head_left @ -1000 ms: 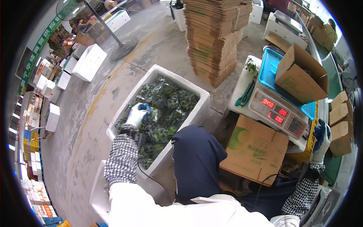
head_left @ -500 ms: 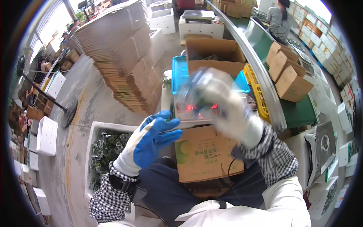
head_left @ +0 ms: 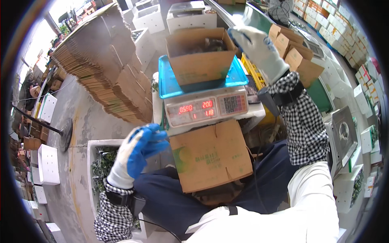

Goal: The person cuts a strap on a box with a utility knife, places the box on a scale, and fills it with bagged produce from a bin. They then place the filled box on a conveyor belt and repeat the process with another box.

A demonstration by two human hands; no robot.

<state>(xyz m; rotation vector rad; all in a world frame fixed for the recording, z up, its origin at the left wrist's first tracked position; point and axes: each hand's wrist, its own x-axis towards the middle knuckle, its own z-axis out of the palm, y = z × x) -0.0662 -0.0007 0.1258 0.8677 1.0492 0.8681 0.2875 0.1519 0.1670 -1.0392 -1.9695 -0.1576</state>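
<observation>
My left hand (head_left: 139, 152), in a white glove with blue palm and fingers, hovers left of a brown cardboard sheet or box panel (head_left: 212, 160). Its fingers are stretched and slightly bent, with nothing in them. My right hand (head_left: 259, 48), gloved alike, is beside the right rim of an open cardboard box (head_left: 200, 73). The fingers point left, partly hidden by the back of the hand; no held thing shows, and contact with the rim is unclear. Dark contents (head_left: 208, 45) lie inside the box. It stands on the blue tray (head_left: 172, 87) of a scale (head_left: 206, 111) with lit red digits.
Flattened cartons form a tall stack (head_left: 101, 65) at left. A white foam crate (head_left: 91, 162) of green leafy produce stands by my left arm. Folded boxes (head_left: 302, 62) line the green conveyor at right, near a yellow crate (head_left: 253, 73) and a second scale (head_left: 342, 133).
My right hand has moved from in front of the scale, up and right to the box's rim. My left hand is slightly lower and further left. The view has shifted.
</observation>
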